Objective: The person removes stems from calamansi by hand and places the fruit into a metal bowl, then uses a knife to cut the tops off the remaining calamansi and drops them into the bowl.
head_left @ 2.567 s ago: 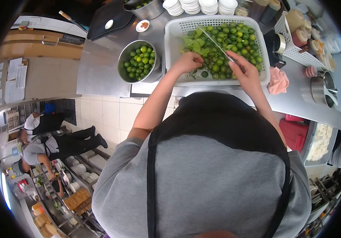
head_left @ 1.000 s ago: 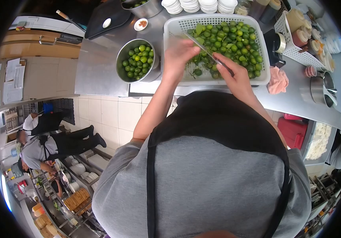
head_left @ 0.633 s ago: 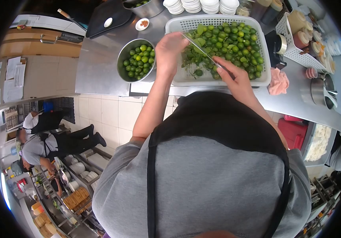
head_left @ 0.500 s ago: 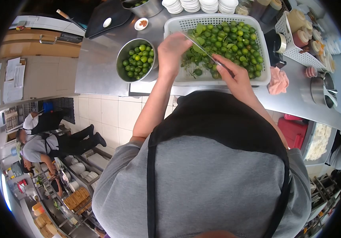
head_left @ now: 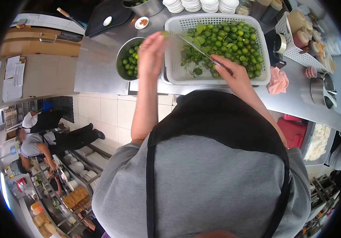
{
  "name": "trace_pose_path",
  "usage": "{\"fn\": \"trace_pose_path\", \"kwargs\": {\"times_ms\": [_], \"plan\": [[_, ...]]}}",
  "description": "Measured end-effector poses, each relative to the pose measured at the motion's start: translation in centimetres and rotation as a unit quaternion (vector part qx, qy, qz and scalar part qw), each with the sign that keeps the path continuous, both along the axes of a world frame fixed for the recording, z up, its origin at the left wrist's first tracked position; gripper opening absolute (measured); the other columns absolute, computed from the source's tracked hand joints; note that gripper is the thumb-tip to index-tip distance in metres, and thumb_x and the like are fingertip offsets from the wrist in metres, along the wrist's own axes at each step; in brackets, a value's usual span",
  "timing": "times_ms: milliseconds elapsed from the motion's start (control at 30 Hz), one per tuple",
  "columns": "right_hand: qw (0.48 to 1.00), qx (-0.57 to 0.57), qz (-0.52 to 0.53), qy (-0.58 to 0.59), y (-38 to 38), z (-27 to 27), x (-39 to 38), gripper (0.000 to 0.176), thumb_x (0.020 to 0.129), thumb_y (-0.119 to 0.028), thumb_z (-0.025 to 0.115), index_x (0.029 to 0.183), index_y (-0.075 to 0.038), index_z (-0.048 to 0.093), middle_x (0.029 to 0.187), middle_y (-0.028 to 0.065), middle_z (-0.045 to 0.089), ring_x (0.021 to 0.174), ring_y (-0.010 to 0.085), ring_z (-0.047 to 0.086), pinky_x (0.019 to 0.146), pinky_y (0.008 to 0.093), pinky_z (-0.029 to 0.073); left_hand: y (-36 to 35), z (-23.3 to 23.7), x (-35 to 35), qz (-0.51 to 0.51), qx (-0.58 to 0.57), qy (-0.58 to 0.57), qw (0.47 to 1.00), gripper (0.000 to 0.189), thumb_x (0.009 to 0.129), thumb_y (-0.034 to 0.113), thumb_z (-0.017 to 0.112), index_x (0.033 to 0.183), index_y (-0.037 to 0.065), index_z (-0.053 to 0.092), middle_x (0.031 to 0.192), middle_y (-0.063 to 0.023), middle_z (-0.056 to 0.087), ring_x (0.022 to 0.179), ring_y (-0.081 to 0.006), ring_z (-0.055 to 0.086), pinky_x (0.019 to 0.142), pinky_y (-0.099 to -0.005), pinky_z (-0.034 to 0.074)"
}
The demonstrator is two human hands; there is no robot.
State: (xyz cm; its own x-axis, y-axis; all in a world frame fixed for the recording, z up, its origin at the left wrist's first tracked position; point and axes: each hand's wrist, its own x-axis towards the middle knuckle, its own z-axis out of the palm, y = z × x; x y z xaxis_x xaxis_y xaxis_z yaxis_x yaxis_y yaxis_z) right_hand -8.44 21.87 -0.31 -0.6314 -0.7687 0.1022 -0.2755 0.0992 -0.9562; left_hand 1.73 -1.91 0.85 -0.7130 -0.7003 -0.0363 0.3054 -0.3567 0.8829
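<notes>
My right hand (head_left: 236, 75) is closed round the handle of a knife (head_left: 196, 47), whose blade slants up and left over the white perforated basket (head_left: 170, 73). Inside the basket lies a heap of small green limes (head_left: 234, 43), with loose leaves and stems (head_left: 192, 55) along its left side. My left hand (head_left: 150, 55), blurred by motion, is between the basket and a round steel pot (head_left: 121, 73), covering part of the pot. A small green thing, seemingly a lime (head_left: 165, 34), shows at its fingertips. More green limes fill the pot.
Stacked white dishes (head_left: 200, 5), a black tray (head_left: 109, 18) and a small dish of reddish bits (head_left: 141, 23) stand farther back. On the right are a pink cloth (head_left: 278, 80), a basket of bottles (head_left: 297, 43) and steel containers (head_left: 319, 89). Other people (head_left: 39, 139) work at the left.
My left hand has moved left, from over the basket's left edge toward the pot. My right hand and the knife have hardly moved.
</notes>
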Motion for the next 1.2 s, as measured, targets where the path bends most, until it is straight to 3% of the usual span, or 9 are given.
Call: {"fn": "trace_pose_path", "kwargs": {"times_ms": [133,200,367,433,567,667,733,833,1200], "plan": [[0.999,0.006,-0.027,-0.037,1.4,-1.3,-0.7,0.032,0.088,-0.021,0.056,0.117,-0.007,0.056,0.102,0.0098,0.065,0.085,0.0129,0.060,0.078,0.0249,0.045,-4.6,1.3,3.7,0.103,-0.172,-0.079,0.976,0.021,0.080,0.007,0.064,0.098,-0.002,0.060,0.097,-0.0115,0.062,0.087,-0.0211,0.061,0.080,-0.0330,0.050],[0.996,0.050,-0.039,-0.059,2.1,-1.0,-1.5,0.032,0.088,-0.020,0.056,0.117,-0.007,0.056,0.101,0.0086,0.065,0.084,0.0106,0.058,0.077,0.0237,0.044,-4.5,2.5,4.5,0.214,-0.540,-0.380,0.720,0.022,0.069,0.005,0.070,0.090,0.004,0.065,0.091,-0.0118,0.064,0.081,-0.0237,0.062,0.074,-0.0332,0.049],[0.997,0.017,-0.060,-0.054,1.8,-0.8,-1.9,0.032,0.088,-0.018,0.057,0.118,-0.008,0.056,0.099,0.0050,0.065,0.074,0.0062,0.052,0.069,0.0209,0.042,1.5,-1.2,-0.7,-0.195,-0.607,-0.427,0.641,0.019,0.069,0.020,0.067,0.082,0.005,0.067,0.084,-0.0145,0.064,0.076,-0.0333,0.061,0.071,-0.0405,0.048],[0.997,0.009,-0.056,-0.043,1.6,-0.1,-1.6,0.031,0.087,-0.017,0.057,0.117,-0.008,0.056,0.099,0.0048,0.065,0.074,0.0063,0.052,0.069,0.0208,0.042,4.7,-3.5,-3.4,-0.282,-0.629,-0.489,0.534,0.021,0.070,0.018,0.066,0.086,0.005,0.067,0.086,-0.0164,0.064,0.075,-0.0341,0.061,0.072,-0.0402,0.048],[0.997,0.024,-0.048,-0.051,1.7,0.7,-1.1,0.031,0.087,-0.015,0.057,0.117,-0.007,0.056,0.101,0.0043,0.065,0.077,0.0065,0.054,0.071,0.0203,0.042,5.1,-9.2,-5.1,-0.345,-0.639,-0.480,0.492,0.022,0.069,0.020,0.067,0.082,0.002,0.066,0.084,-0.0183,0.064,0.078,-0.0339,0.061,0.071,-0.0394,0.049],[0.996,-0.011,-0.065,-0.063,2.3,0.0,-1.2,0.031,0.088,-0.016,0.056,0.117,-0.008,0.057,0.091,0.0031,0.064,0.072,0.0055,0.051,0.066,0.0197,0.041,3.3,-7.9,-5.0,-0.353,-0.625,-0.393,0.575,0.026,0.069,0.019,0.069,0.089,0.002,0.065,0.086,-0.0170,0.064,0.082,-0.0265,0.063,0.073,-0.0355,0.050],[0.991,0.026,-0.074,-0.108,2.8,0.2,-1.5,0.031,0.088,-0.016,0.056,0.118,-0.008,0.057,0.083,0.0010,0.061,0.068,0.0041,0.046,0.063,0.0183,0.039,3.3,-2.8,-3.5,-0.267,-0.340,-0.294,0.852,0.028,0.074,0.010,0.065,0.101,0.000,0.062,0.094,-0.0111,0.063,0.085,-0.0195,0.062,0.079,-0.0322,0.050],[0.989,0.012,-0.073,-0.131,2.5,-0.1,-1.3,0.031,0.088,-0.016,0.056,0.118,-0.008,0.056,0.085,0.0006,0.061,0.067,0.0033,0.044,0.061,0.0179,0.037,2.9,-1.7,-2.6,-0.193,-0.047,-0.074,0.977,0.036,0.079,-0.004,0.055,0.114,0.001,0.055,0.100,-0.0065,0.061,0.089,-0.0174,0.061,0.082,-0.0315,0.050],[0.995,-0.036,0.005,-0.098,0.5,1.4,0.3,0.034,0.089,-0.017,0.055,0.120,-0.003,0.053,0.109,0.0053,0.062,0.087,0.0092,0.056,0.078,0.0231,0.044,4.7,0.6,-2.6,-0.074,-0.062,-0.009,0.995,0.021,0.082,0.000,0.060,0.102,0.000,0.056,0.101,-0.0083,0.058,0.090,-0.0165,0.059,0.086,-0.0351,0.048]]}}
